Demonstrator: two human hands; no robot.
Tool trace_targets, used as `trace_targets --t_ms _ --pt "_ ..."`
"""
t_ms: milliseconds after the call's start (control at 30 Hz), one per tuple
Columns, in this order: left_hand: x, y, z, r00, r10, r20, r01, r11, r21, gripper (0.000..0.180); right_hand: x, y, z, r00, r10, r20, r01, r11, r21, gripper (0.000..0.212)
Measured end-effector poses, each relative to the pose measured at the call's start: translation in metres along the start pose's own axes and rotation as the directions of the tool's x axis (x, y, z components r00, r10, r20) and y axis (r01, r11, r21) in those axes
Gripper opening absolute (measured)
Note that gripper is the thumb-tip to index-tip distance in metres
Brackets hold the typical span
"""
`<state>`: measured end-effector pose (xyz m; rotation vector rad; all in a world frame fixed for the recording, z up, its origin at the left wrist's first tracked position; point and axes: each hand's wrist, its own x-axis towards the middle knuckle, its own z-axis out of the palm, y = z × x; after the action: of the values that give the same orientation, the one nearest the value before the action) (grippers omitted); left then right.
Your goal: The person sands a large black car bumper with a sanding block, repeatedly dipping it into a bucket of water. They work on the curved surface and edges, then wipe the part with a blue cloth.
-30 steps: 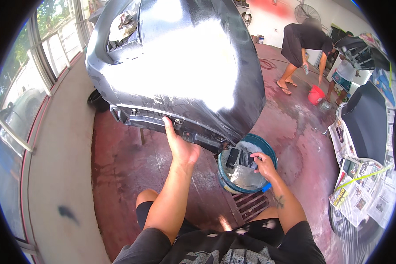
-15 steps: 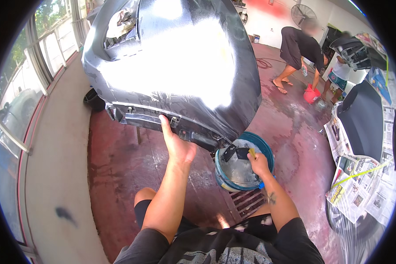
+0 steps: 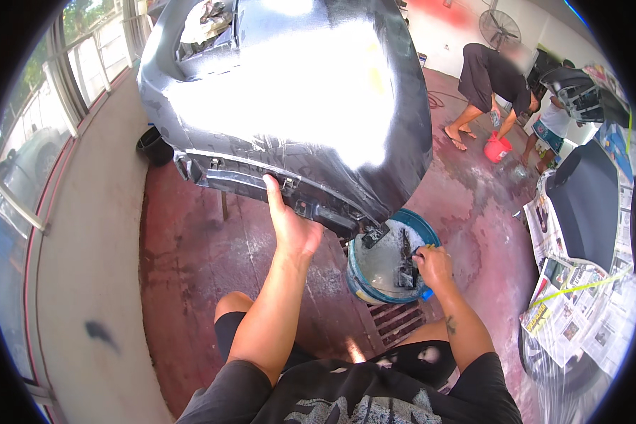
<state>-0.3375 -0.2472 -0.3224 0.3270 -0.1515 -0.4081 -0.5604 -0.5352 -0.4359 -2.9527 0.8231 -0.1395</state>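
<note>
A large black car bumper point(image 3: 403, 120), with strong white glare across it, fills the upper middle. My left hand point(image 3: 298, 227) grips its near lower edge, thumb on top and the other fingers hidden underneath. To the right stands a teal bucket point(image 3: 431, 220) holding cloudy, foamy water point(image 3: 381, 265). Over this bucket, my right hand point(image 3: 434, 263) is closed, its fingertips pinching a narrow black piece point(image 3: 405, 261) whose kind I cannot make out. A small yellowish bit shows at those fingers. The bumper's black corner tab point(image 3: 374, 234) overhangs the bucket's far left side.
A floor grate point(image 3: 396, 321) lies beneath the bucket. Newspaper-masked car parts point(image 3: 572, 304) stand on the right. At the far right a person point(image 3: 498, 78) bends over a red bucket point(image 3: 497, 148), another person beyond. A black bucket point(image 3: 155, 147) sits by the left ledge point(image 3: 92, 233).
My right hand has shifted right and slightly down over the bucket, and the black piece in it has turned upright in view. My left hand keeps its hold on the bumper.
</note>
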Motion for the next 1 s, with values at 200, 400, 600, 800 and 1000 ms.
trace_targets --t_ms 200,400,600,800,1000 --pt "0.000 -0.008 0.011 0.999 -0.035 -0.023 0.036 0.999 0.002 0.073 0.005 0.025 0.085 0.921 -0.208 0.329 0.329 0.869 -0.370 0.028" --pt "0.004 -0.004 -0.003 0.998 -0.037 -0.042 0.038 0.999 0.024 0.076 0.016 0.014 0.052 0.939 0.095 0.329 -0.281 0.764 0.581 0.024" --pt "-0.001 -0.003 0.007 0.999 -0.046 -0.018 0.046 0.999 0.008 0.078 -0.004 -0.053 -0.118 0.986 0.164 0.020 -0.042 0.130 0.991 0.028" --pt "-0.003 -0.001 0.010 1.000 -0.023 -0.021 0.023 1.000 0.006 0.075 0.004 -0.196 -0.213 0.563 -0.524 -0.639 0.665 0.746 -0.025 0.057" --pt "-0.003 -0.003 0.009 1.000 -0.026 0.014 0.026 1.000 -0.006 0.076 0.050 -0.165 -0.137 0.433 -0.842 -0.322 0.580 0.534 -0.615 0.053"
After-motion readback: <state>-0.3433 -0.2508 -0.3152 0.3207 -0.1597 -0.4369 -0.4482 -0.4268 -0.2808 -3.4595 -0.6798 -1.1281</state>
